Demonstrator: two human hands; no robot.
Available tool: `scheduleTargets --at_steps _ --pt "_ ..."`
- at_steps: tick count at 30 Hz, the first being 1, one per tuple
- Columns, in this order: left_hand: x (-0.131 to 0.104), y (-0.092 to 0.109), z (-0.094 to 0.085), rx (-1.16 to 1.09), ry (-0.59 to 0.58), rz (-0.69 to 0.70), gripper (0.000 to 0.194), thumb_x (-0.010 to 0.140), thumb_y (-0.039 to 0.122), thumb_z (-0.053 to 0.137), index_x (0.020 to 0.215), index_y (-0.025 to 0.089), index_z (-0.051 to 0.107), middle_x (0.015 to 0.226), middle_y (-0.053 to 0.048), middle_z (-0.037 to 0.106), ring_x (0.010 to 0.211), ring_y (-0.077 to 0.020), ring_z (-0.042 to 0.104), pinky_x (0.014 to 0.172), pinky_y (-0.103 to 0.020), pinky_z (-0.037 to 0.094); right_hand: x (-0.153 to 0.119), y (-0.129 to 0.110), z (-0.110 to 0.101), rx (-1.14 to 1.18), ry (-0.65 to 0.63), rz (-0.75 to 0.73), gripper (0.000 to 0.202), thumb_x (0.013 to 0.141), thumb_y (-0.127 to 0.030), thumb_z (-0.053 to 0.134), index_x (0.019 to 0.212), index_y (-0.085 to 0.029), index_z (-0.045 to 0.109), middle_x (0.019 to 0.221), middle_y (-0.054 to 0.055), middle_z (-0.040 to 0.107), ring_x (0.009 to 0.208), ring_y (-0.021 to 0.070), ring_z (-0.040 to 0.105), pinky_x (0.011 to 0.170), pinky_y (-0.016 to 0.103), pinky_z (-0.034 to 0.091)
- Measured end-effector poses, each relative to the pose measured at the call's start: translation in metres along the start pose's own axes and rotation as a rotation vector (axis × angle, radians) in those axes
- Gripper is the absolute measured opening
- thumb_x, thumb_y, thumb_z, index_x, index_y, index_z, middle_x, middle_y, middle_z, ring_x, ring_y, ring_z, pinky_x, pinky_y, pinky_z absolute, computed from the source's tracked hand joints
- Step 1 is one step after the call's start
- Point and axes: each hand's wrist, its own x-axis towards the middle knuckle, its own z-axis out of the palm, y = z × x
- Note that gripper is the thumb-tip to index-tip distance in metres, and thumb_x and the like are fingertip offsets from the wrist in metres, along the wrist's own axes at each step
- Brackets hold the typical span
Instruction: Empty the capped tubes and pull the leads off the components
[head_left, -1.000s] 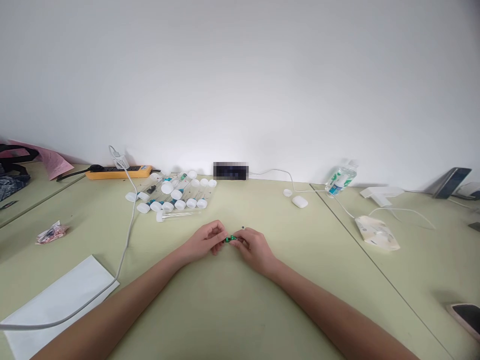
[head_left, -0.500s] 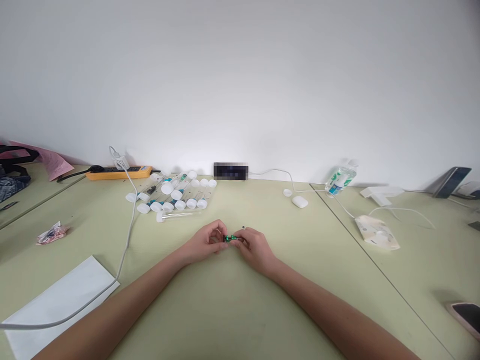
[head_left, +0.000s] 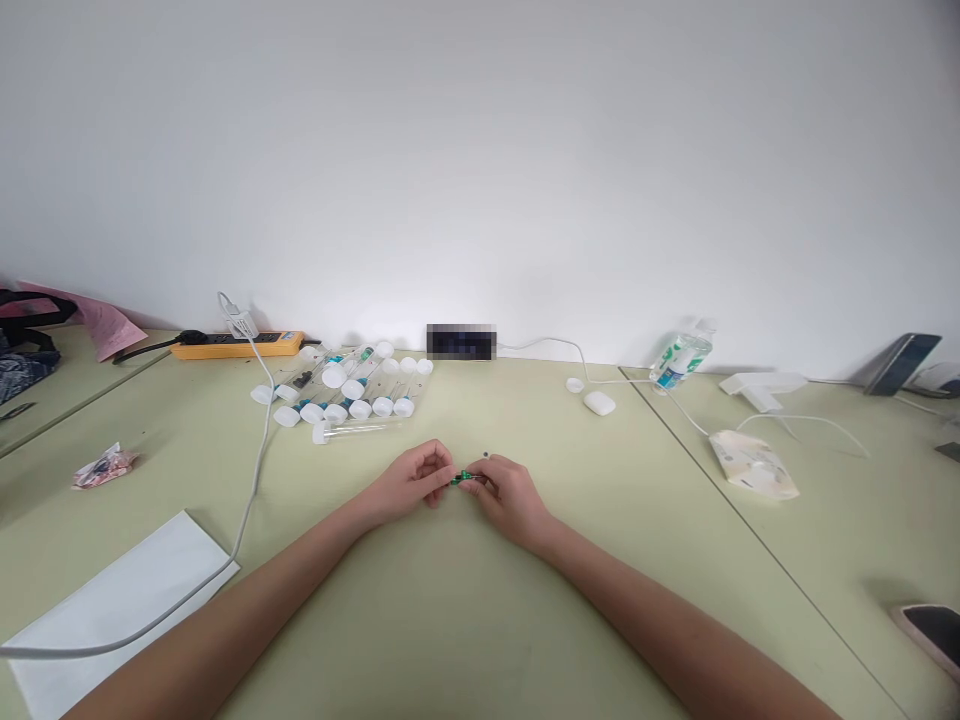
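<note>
Between my two hands is a small green-and-black piece [head_left: 465,476] with a thin metal rod; its exact kind is too small to make out. My left hand [head_left: 409,485] pinches the left end of it, thumb and forefinger closed. At the other end, my right hand [head_left: 514,502] has its fingers closed around the rod side, and they hide part of it. Just above the right fingertips a tiny grey round tip [head_left: 486,455] shows. Both forearms rest over the pale green table [head_left: 450,620].
Clear tubes with white caps [head_left: 360,408] lie grouped at back left, near an orange power strip [head_left: 240,346]. A dark display [head_left: 461,343] stands against the wall. To the right are a white case [head_left: 600,403] and a clear bottle [head_left: 681,362]. A white sheet [head_left: 127,610] lies front left.
My left thumb has moved up and forward over the left end of the green piece, covering more of it. My right hand stays nearly where it was.
</note>
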Motion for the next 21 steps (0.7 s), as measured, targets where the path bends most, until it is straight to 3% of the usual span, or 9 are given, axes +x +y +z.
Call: scheduleTargets --at_steps 5,11,15,21 --pt "-0.0001 -0.0033 -0.0016 0.002 -0.015 0.020 0.028 0.071 0.035 0.064 0.085 0.019 0.046 0.075 0.000 0.053 0.063 -0.0094 0.048 0.058 -0.022 0.041 -0.0001 0.0005 0.0002 -0.006 0.017 -0.009 0.016 0.085 -0.030 0.049 0.082 -0.019 0.061 0.066 0.002 0.056 0.063 0.0131 0.049 0.057 0.024 0.038" --pt "-0.0008 -0.0024 -0.0020 0.016 -0.021 0.007 0.021 0.079 0.038 0.054 0.084 0.019 0.047 0.063 0.004 0.050 0.057 -0.0086 0.047 0.056 -0.022 0.038 -0.0003 0.0008 -0.0002 0.007 0.010 -0.010 0.016 0.085 -0.029 0.048 0.083 -0.019 0.061 0.065 0.002 0.056 0.063 0.0134 0.049 0.057 0.024 0.038" --pt "-0.0009 -0.0013 -0.0010 0.021 -0.013 0.016 0.026 0.072 0.036 0.063 0.084 0.019 0.047 0.072 0.002 0.053 0.061 -0.0090 0.048 0.057 -0.022 0.039 -0.0003 0.0008 -0.0003 0.002 0.006 -0.009 0.016 0.084 -0.028 0.049 0.083 -0.020 0.062 0.066 0.002 0.056 0.064 0.0136 0.049 0.058 0.024 0.038" --pt "-0.0002 0.0008 -0.0003 -0.033 -0.023 -0.001 0.023 0.083 0.041 0.045 0.081 0.018 0.046 0.064 0.003 0.050 0.055 -0.0086 0.047 0.053 -0.023 0.039 -0.0003 -0.0008 -0.0008 0.017 0.000 -0.006 0.017 0.085 -0.030 0.048 0.083 -0.020 0.061 0.066 0.002 0.056 0.063 0.0133 0.049 0.058 0.024 0.038"
